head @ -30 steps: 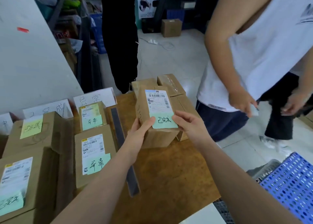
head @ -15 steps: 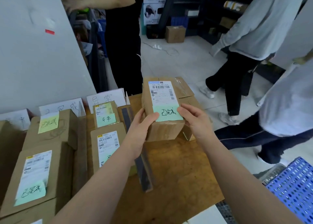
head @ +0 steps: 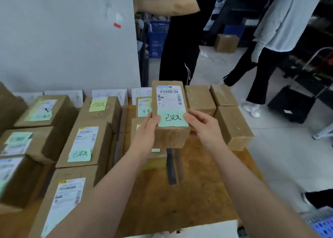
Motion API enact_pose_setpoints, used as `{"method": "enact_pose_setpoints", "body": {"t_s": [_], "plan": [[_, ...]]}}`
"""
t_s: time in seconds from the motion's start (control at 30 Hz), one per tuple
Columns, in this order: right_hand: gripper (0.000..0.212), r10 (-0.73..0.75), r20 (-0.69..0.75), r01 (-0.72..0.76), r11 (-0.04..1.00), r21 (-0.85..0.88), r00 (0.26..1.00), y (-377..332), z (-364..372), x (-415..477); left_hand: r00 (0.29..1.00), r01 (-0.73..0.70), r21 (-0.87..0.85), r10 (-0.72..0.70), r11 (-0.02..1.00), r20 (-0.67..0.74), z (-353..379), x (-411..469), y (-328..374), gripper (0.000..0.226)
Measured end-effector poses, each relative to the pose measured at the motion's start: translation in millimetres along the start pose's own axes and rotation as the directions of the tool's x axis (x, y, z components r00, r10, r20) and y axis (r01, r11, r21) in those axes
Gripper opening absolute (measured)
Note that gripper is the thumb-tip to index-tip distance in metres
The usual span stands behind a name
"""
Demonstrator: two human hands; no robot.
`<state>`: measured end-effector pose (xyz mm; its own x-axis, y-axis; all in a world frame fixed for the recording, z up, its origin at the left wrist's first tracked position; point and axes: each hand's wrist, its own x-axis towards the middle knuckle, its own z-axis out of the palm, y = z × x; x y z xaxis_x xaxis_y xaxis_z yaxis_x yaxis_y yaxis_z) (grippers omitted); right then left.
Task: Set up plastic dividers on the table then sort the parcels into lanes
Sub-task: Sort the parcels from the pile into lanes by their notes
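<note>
I hold a small cardboard parcel (head: pixel 170 111) with a white shipping label and a green handwritten note above the wooden table (head: pixel 207 183). My left hand (head: pixel 146 135) grips its left side and my right hand (head: pixel 205 128) grips its right side. A dark plastic divider (head: pixel 172 165) stands on edge on the table right under the parcel. Another divider (head: pixel 119 129) runs between rows of labelled parcels to the left. A parcel with a green note (head: pixel 84 144) lies in the lane left of that divider. White folded name cards (head: pixel 108 95) stand at the back against the wall.
Several unlabelled parcels (head: pixel 230 124) are stacked at the table's far right corner. More labelled parcels (head: pixel 23 144) fill the left side. Two people (head: pixel 180 45) stand behind the table on the grey floor. A blue crate (head: pixel 322 227) is at the lower right.
Both hands have carried the parcel leftward, away from the stack at the table's right corner and over the dark divider. My view has swung left, showing more of the left lanes.
</note>
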<state>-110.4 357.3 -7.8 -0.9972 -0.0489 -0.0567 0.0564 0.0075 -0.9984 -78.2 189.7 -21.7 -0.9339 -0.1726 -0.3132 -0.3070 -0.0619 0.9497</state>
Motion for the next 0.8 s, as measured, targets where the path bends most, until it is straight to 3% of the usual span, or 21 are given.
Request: {"method": "enact_pose_setpoints", "body": {"t_s": [0.1,0.23,0.4,0.6,0.7,0.8], "plan": [[0.027,0.007,0.046,-0.008,1.0,0.019,0.999,3.7,15.7,-16.8,0.999,0.001,0.007,-0.001,1.0,-0.048,-14.7,-23.4,-10.7,0.054],[0.033,0.044,0.098,-0.043,0.999,-0.011,0.994,12.5,35.1,-42.8,0.995,0.034,0.014,-0.033,0.999,-0.091,-39.9,-52.3,-31.3,0.071],[0.035,0.1,0.136,-0.09,0.993,-0.079,0.986,23.2,64.7,-70.6,0.99,0.028,-0.023,-0.03,0.999,-0.139,-73.1,-84.0,-46.1,0.044],[0.033,0.118,0.127,-0.111,0.992,-0.063,0.985,28.5,115.7,-90.1,0.979,0.07,-0.062,-0.08,0.996,-0.189,-125.0,-96.5,-54.3,0.034],[0.023,0.136,0.119,-0.131,0.99,-0.053,0.984,27.6,148.6,-97.0,0.989,0.027,-0.004,-0.028,1.0,-0.147,-161.6,-95.1,-54.4,0.041],[0.023,0.136,0.092,-0.129,0.989,-0.074,0.986,27.1,186.0,-99.5,0.993,0.005,0.049,0.001,0.999,-0.117,-201.3,-90.9,-48.6,0.033]]}}
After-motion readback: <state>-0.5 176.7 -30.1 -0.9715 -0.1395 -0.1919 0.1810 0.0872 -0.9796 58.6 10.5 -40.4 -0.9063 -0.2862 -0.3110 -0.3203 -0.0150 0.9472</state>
